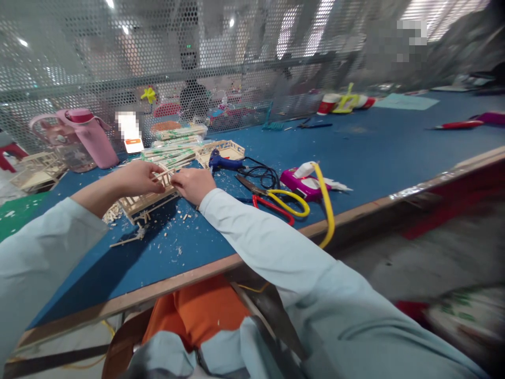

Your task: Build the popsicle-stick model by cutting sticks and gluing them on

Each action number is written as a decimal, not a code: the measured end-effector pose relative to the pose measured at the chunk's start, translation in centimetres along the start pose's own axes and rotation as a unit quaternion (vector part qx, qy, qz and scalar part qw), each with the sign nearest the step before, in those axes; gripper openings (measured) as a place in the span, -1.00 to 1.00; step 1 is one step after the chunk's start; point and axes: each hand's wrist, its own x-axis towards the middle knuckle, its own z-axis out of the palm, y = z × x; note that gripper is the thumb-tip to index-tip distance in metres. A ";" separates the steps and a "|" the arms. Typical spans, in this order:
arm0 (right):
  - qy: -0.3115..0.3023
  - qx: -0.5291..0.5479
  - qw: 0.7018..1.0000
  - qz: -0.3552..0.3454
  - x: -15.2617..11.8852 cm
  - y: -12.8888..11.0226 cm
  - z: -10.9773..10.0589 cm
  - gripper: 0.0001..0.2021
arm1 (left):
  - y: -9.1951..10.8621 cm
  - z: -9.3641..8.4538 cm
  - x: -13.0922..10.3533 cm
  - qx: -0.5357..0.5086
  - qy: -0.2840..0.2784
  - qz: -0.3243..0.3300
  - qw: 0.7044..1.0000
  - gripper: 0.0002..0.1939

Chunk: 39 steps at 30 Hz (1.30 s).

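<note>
Head view: both hands are working over a small wooden stick frame (148,202) lying on the blue surface (374,158), near its front-left part. Left hand (136,178) is pinching a thin wooden stick (164,174) between fingertips, grip closed on it. Right hand (193,185) is pressing down on the frame's right end, fingers curled, grip closed against the frame.

Risks, as judged:
- The frame is looking light and open-latticed; downward pressure from either hand could be cracking a joint or skewing the rails.
- The pinched stick is slender and could be snapping or slipping out of line while being seated.
- Wood chips (177,221) are littering the felt-like surface and could be getting under the frame, tilting it.
- The blue glue gun (221,161) is lying just behind the right hand, its black cord (262,176) looping nearby; a sleeve could be snagging the cord.
- Scissors (276,202) with red and yellow handles are lying open-bladed just right of the forearm.

Materials: pale raw wood, matte; the surface is soft and fuzzy; a pink plastic jug (89,137) is standing smooth and glossy at the far left; bundled sticks (173,150) are lying in green-printed wrappers behind the hands; a perforated metal screen (236,63) is backing the surface.
</note>
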 end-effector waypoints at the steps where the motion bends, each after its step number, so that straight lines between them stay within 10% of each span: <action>1: 0.000 0.000 1.000 0.002 0.0 0.0 0.0 -0.75 | 0.2 0.0 0.0 0.012 -0.004 -0.008 1.000 -0.40; 16: 0.040 0.075 0.996 -0.002 0.1 0.0 0.1 -0.75 | 2.0 1.1 0.2 0.108 0.089 -0.047 0.989 -0.45; 23: 0.151 0.179 0.960 0.152 0.2 1.3 -0.3 -0.74 | 1.6 1.2 0.1 0.082 0.084 -0.034 0.993 -0.38; 39: 0.065 0.139 0.984 0.093 0.1 0.8 -0.3 -0.79 | 1.8 1.2 -0.3 0.122 0.104 0.000 0.987 -0.31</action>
